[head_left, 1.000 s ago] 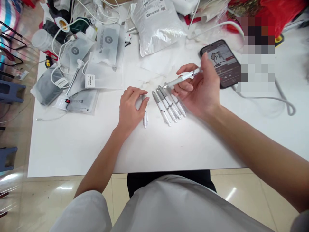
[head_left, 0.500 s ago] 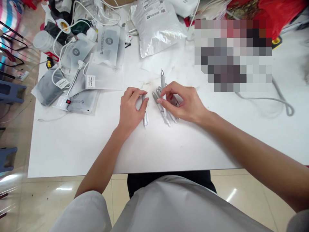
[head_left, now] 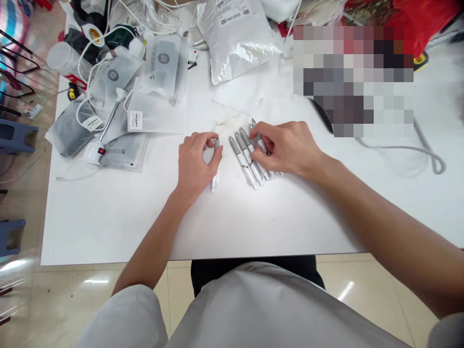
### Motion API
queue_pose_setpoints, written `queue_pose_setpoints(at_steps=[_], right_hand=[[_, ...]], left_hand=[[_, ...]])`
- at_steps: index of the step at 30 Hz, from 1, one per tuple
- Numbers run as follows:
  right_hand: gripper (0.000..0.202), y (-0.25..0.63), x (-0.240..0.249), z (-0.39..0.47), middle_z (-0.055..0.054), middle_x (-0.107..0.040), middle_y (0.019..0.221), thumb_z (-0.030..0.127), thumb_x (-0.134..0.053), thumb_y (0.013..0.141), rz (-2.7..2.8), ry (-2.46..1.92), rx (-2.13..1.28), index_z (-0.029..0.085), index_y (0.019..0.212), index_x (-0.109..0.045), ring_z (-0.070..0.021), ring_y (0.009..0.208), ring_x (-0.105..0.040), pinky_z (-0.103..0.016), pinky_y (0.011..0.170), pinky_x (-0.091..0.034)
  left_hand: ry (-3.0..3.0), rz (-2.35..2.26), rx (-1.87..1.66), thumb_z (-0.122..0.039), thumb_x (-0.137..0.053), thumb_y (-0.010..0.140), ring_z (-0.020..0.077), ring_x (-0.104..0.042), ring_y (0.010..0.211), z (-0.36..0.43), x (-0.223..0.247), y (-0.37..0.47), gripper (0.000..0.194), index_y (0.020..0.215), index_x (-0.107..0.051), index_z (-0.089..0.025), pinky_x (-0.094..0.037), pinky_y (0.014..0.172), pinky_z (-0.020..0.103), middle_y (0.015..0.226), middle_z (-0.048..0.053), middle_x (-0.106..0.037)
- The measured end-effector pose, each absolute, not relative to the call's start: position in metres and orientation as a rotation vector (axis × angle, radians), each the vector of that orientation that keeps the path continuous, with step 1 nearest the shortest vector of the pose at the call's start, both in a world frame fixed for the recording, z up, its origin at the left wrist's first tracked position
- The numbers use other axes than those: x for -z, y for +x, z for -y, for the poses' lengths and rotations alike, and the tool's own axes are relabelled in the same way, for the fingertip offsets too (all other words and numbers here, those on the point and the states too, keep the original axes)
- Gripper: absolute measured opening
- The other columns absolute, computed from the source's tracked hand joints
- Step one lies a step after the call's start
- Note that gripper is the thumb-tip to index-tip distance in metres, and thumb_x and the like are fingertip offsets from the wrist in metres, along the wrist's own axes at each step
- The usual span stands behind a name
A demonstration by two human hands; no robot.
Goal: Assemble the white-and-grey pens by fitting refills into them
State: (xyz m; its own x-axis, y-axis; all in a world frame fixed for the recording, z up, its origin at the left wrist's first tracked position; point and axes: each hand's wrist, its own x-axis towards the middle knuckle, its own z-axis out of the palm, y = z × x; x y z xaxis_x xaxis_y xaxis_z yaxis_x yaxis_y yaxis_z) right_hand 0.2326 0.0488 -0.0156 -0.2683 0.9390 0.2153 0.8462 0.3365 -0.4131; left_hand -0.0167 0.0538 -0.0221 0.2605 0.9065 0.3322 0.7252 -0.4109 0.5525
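Note:
On the white table, several white ballpoint pens with grey grips (head_left: 245, 162) lie slanted side by side, grey tips pointing away from me. My right hand (head_left: 284, 147) is over the right part of this row, thumb and index finger closed on a pen whose grey tip (head_left: 253, 123) shows past the fingers. Its fingers hide parts of the pens beneath. To the left, my left hand (head_left: 199, 157) pinches a single pen (head_left: 214, 182) between thumb and fingers. That pen is nearly upright in view, and its middle is partly covered by the thumb.
Frosted plastic pouches (head_left: 162, 65), a white cable and a small lamp (head_left: 110, 116) crowd the table's left side. A silvery parcel bag (head_left: 241, 46) lies at the back. At right, a grey cable (head_left: 409, 151) loops near a blurred-out patch. The table's front edge is close to my body.
My right hand has moved slightly right, and the pen that stood out above the row now lies lower among the others. The left hand's pen has tilted slightly, its grey tip now showing.

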Motion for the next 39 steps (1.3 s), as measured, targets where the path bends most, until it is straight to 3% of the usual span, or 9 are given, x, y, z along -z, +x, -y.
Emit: queue_pose_setpoints(at_steps=[8, 17, 22, 29, 39], right_hand=[[0.034, 0.230, 0.012, -0.046, -0.001, -0.066, 0.063, 0.027, -0.060, 0.079, 2.248, -1.587, -0.264, 0.023, 0.110, -0.075, -0.0200, 0.057, -0.053, -0.034, 0.061, -0.029], [0.037, 0.230, 0.012, -0.047, -0.001, -0.068, 0.067, 0.029, -0.058, 0.081, 2.248, -1.603, -0.325, 0.023, 0.113, -0.075, -0.0218, 0.061, -0.057, -0.036, 0.064, -0.032], [0.037, 0.231, 0.008, -0.048, -0.002, -0.067, 0.067, 0.024, -0.060, 0.079, 2.252, -1.653, -0.310, 0.021, 0.113, -0.076, -0.0225, 0.063, -0.058, -0.036, 0.066, -0.033], [0.036, 0.234, 0.005, -0.047, -0.004, -0.072, 0.073, 0.024, -0.059, 0.083, 2.261, -1.684, -0.331, 0.024, 0.116, -0.075, -0.0269, 0.068, -0.063, -0.040, 0.068, -0.035], [0.023, 0.240, 0.009, -0.051, -0.003, -0.068, 0.066, 0.030, -0.063, 0.087, 2.194, -1.612, -0.286, 0.024, 0.108, -0.071, -0.0241, 0.062, -0.059, -0.040, 0.066, -0.041]], left_hand=[[2.209, -1.484, -0.965, -0.015, -0.073, 0.091, 0.0188, -0.063, 0.086, -0.053, 0.023, -0.016, 0.024, 0.113, -0.072, -0.025, -0.050, 0.093, 0.039, 0.096, 0.001, -0.074], [2.073, -1.385, -1.128, -0.020, -0.071, 0.098, 0.0112, -0.064, 0.070, -0.052, 0.021, -0.013, 0.014, 0.111, -0.073, -0.025, -0.057, 0.076, 0.029, 0.099, 0.001, -0.075], [2.122, -1.375, -1.160, -0.030, -0.067, 0.105, 0.0131, -0.066, 0.076, -0.051, 0.019, -0.013, 0.010, 0.112, -0.073, -0.026, -0.058, 0.077, 0.030, 0.102, 0.003, -0.076], [2.105, -1.385, -1.273, -0.045, -0.059, 0.110, 0.0166, -0.068, 0.085, -0.050, 0.016, -0.012, 0.023, 0.120, -0.070, -0.029, -0.055, 0.072, 0.032, 0.110, 0.006, -0.073], [2.032, -1.454, -1.225, -0.051, -0.056, 0.110, 0.0202, -0.070, 0.095, -0.046, 0.013, -0.011, 0.028, 0.120, -0.070, -0.030, -0.057, 0.078, 0.036, 0.120, 0.007, -0.073]])
